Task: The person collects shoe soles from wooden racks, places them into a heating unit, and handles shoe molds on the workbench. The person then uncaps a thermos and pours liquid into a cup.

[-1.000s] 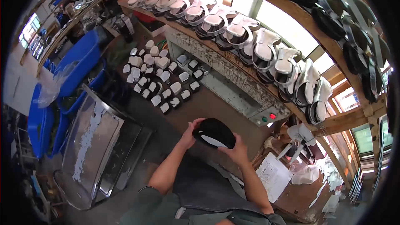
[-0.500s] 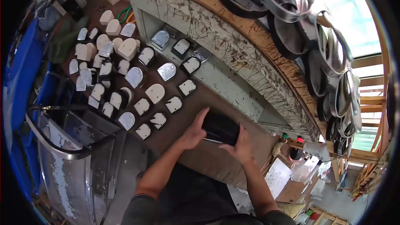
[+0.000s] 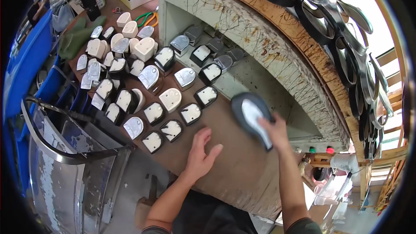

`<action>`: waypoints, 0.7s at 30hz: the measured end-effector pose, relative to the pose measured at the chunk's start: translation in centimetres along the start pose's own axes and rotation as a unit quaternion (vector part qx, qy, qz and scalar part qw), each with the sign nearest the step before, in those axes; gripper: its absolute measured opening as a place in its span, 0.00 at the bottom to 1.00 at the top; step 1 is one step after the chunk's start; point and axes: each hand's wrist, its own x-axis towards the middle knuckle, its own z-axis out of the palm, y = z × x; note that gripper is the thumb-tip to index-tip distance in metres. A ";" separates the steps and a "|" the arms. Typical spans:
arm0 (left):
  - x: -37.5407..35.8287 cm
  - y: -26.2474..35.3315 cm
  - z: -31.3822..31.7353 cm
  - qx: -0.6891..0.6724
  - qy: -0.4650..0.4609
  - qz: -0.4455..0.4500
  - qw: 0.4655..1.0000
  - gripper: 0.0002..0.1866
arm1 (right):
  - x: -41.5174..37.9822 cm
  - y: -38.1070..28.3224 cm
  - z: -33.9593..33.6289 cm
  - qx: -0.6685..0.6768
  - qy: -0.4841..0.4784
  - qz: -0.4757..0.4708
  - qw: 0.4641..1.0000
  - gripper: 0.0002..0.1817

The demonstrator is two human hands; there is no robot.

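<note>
Dark sole (image 3: 250, 112) (pale-centred, blurred) is in the right hand (image 3: 276, 132).

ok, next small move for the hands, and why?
Probably bring the left hand over to steady the black shoe sole. The right hand alone grips it near its narrow end, tilted and motion-blurred, while the left is open and empty, with only bare bench top between them.
</note>
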 end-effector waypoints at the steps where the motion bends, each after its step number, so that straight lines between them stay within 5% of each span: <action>1: -0.1 0.8 -0.2 0.045 -0.007 0.029 0.999 0.27 | 2.6 0.2 0.2 0.011 0.051 -0.012 0.999 0.46; 2: -0.2 1.4 -0.3 0.045 -0.007 0.033 0.998 0.27 | 3.7 -1.9 -0.4 0.148 -0.029 0.192 0.970 0.43; 3: -0.2 1.8 -0.3 0.099 -0.023 0.027 0.994 0.27 | 7.1 1.4 0.0 0.285 -0.078 0.157 0.942 0.38; 7: -0.3 1.9 -0.7 0.167 -0.030 0.057 0.984 0.26 | 13.3 2.0 -0.6 0.281 0.000 0.083 0.956 0.37; 12: -0.2 2.1 -0.9 0.116 -0.043 0.023 0.992 0.26 | 18.9 1.6 -1.6 -0.064 0.157 -0.204 0.964 0.38; 16: -0.1 2.2 -0.5 0.170 -0.037 0.039 0.984 0.23 | 16.4 0.1 -1.3 -0.399 0.321 -0.334 0.791 0.37; 17: -0.1 2.1 -0.2 0.175 -0.047 0.043 0.983 0.23 | 11.9 -2.9 -0.3 -0.203 0.265 -0.271 0.903 0.34; 18: 0.0 1.9 -0.1 0.202 -0.031 0.053 0.977 0.22 | 11.8 -1.1 0.6 -0.169 0.245 -0.210 0.931 0.30; 20: -0.1 1.3 0.6 0.256 -0.008 0.094 0.962 0.20 | 3.0 -1.9 2.2 -0.035 0.171 -0.189 0.966 0.19; 21: -0.2 1.0 0.9 0.280 -0.007 0.124 0.952 0.19 | -3.6 -2.5 3.2 -0.053 0.225 -0.317 0.920 0.17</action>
